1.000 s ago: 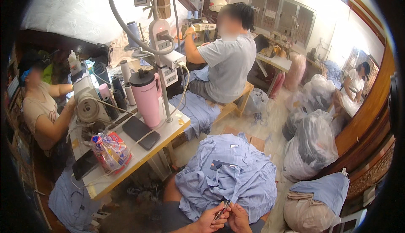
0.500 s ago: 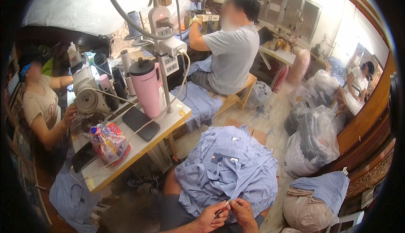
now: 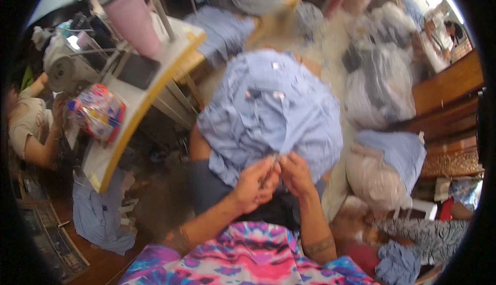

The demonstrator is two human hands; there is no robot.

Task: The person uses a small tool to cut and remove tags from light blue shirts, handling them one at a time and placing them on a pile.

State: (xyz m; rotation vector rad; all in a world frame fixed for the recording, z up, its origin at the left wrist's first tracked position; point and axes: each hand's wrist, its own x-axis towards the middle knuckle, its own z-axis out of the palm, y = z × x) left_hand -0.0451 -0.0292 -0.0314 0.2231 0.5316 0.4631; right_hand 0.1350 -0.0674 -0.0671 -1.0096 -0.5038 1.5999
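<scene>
A seated co-worker (image 3: 28,125) sat at the far left beside the yellow-edged bench (image 3: 135,113), which carried a pink tumbler (image 3: 135,19). Just right of its edge, the left hand (image 3: 254,184) and right hand (image 3: 295,174) met, fingers pinched closed on the blue garment (image 3: 268,109) heaped on the lap; stuffed bags (image 3: 380,86) crowded the floor further right.

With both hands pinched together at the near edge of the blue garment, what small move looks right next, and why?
Probably a slight pull apart to draw the pinched spot taut. The left hand and right hand meet, fingertips touching, at the near hem of the light blue garment heaped on the lap. What they grip is too small and blurred to tell.
</scene>
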